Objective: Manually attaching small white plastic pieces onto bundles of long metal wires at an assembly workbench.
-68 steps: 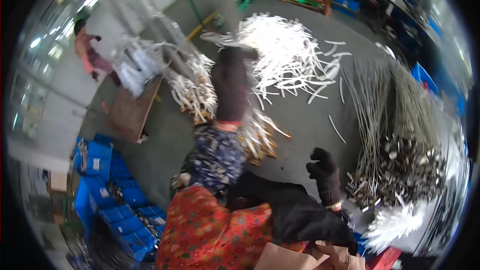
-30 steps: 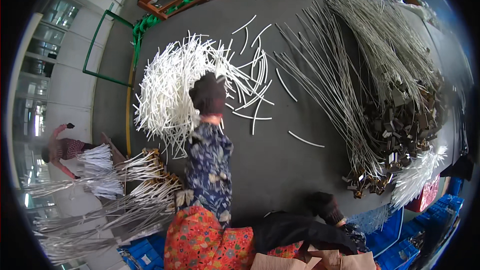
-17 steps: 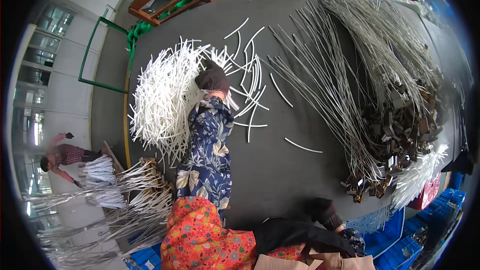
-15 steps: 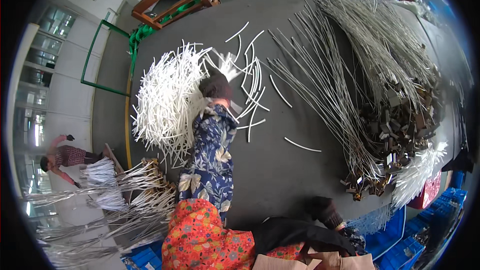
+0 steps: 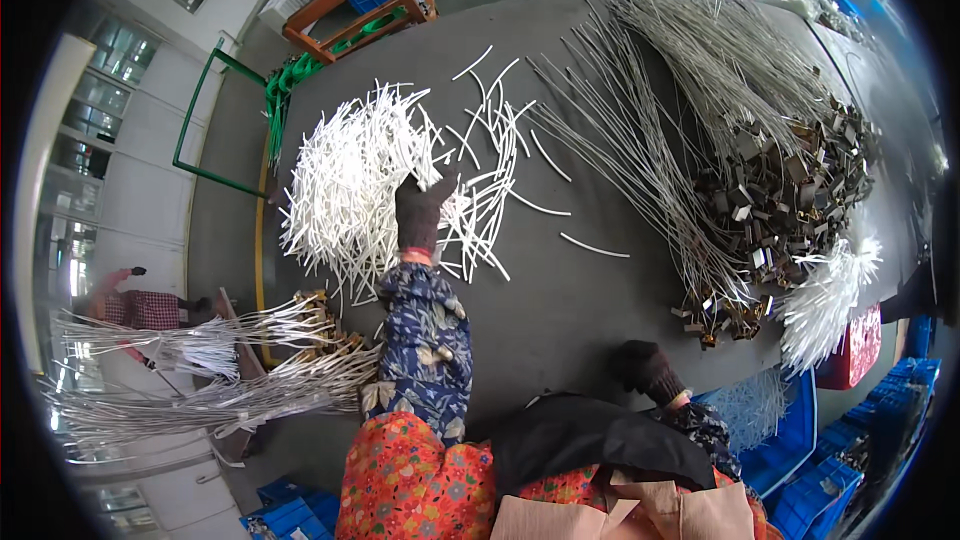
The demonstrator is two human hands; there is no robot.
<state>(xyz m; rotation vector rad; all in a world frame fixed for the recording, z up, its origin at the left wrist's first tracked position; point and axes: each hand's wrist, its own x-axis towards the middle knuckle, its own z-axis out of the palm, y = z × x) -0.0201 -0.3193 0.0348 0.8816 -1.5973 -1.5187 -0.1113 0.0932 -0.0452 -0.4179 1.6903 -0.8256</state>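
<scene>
My left hand (image 5: 424, 212), in a dark knitted glove, reaches to the near right edge of a big heap of thin white tubes (image 5: 350, 180). Its thumb and fingers are spread, with white tubes under and around the fingertips. To the right of that hand, loose white tubes (image 5: 495, 225) lie scattered on the dark grey table (image 5: 560, 310). My right hand (image 5: 646, 372), in the same kind of glove, rests low at the table's near edge, away from the tubes. Its fingers are too dark to make out.
Long thin wires with metal blocks (image 5: 770, 210) cover the table's right side. A bundle of white strands (image 5: 830, 305) lies by them. Blue crates (image 5: 785, 430) stand at the lower right. Wire bundles (image 5: 220, 395) and a person (image 5: 145, 308) are at the left.
My left hand has come nearer to me, with its fingers spreading. The blurred white tubes by it now lie loose beside the heap. My right hand has shifted slightly farther onto the table.
</scene>
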